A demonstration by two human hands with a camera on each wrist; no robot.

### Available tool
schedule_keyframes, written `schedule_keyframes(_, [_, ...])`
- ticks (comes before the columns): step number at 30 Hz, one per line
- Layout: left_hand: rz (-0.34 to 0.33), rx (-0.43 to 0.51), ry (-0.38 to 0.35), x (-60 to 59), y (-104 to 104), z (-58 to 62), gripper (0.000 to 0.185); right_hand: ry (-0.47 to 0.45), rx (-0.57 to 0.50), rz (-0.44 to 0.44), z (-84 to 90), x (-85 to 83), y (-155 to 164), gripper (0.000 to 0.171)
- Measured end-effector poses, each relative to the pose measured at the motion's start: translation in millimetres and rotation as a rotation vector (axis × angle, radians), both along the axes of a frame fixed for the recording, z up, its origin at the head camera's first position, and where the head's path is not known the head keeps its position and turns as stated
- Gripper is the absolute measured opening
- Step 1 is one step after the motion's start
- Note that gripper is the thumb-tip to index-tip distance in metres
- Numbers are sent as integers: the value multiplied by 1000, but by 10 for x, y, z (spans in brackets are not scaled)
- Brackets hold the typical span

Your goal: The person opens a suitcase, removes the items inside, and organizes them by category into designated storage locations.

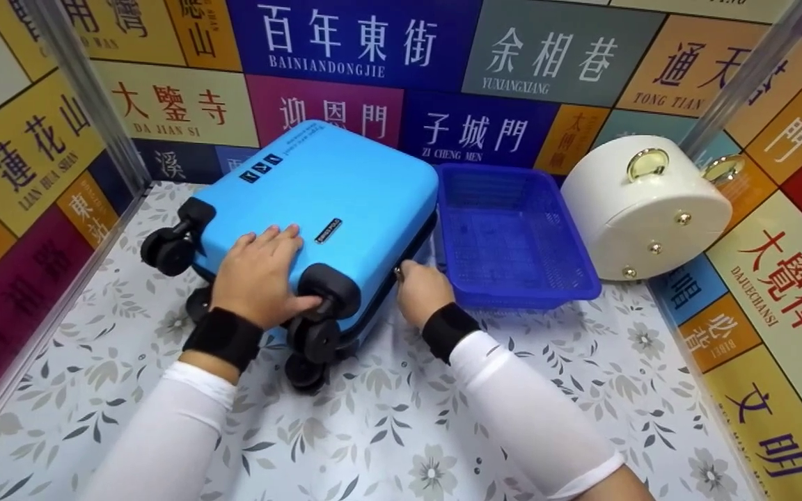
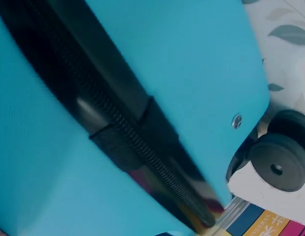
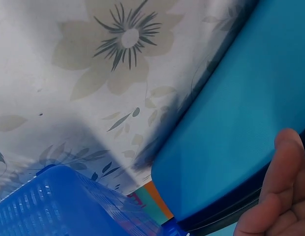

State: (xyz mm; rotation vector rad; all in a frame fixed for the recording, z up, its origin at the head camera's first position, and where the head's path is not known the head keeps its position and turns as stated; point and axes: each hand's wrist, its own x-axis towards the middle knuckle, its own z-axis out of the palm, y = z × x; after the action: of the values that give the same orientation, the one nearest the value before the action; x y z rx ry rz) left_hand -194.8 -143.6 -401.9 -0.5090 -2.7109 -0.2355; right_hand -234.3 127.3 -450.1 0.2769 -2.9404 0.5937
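Observation:
A light blue hard-shell suitcase [image 1: 366,167] lies flat with its black wheels [image 1: 316,339] toward the person. My left hand [image 1: 256,278] rests on its upper shell, fingers spread and thumb beside a wheel mount. At the suitcase's right side, my right hand [image 1: 423,292] pinches a small metal zipper pull [image 1: 398,273] at the black zip band. The left wrist view shows a closed stretch of the zipper [image 2: 128,128] between the two shells. In the right wrist view, curled fingers [image 3: 285,162] lie against the band.
A blue plastic basket [image 1: 587,284] stands just right of the suitcase. Farther right sits a cream round case [image 1: 624,202] with gold handles and studs. Beneath is a white leaf-patterned tabletop [image 1: 401,431]; panels with printed signs [image 1: 345,42] enclose the back and sides.

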Motion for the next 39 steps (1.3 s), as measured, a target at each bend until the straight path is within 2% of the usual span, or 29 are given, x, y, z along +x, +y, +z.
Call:
schedule_keyframes(8, [74, -6, -15, 50, 169, -3, 98, -9, -13, 4, -14, -14, 28, 20])
schedule_keyframes(15, [124, -13, -39, 71, 298, 3, 101, 24, -3, 30, -37, 18, 38, 21])
schedule_keyframes(24, [204, -29, -97, 90, 496, 37, 105, -21, -1, 53, -21, 60, 63, 16])
schedule_keyframes(32, [291, -25, -128, 144, 744, 49, 103, 20, -2, 64, -37, 92, 131, 19])
schedule_keyframes(36, [262, -6, -168, 136, 694, 116, 103, 14, 5, 62, -32, 109, 132, 21])
schedule_keyframes(39, [201, 21, -228, 85, 499, 220, 110, 11, 19, 59, -25, 118, 127, 21])
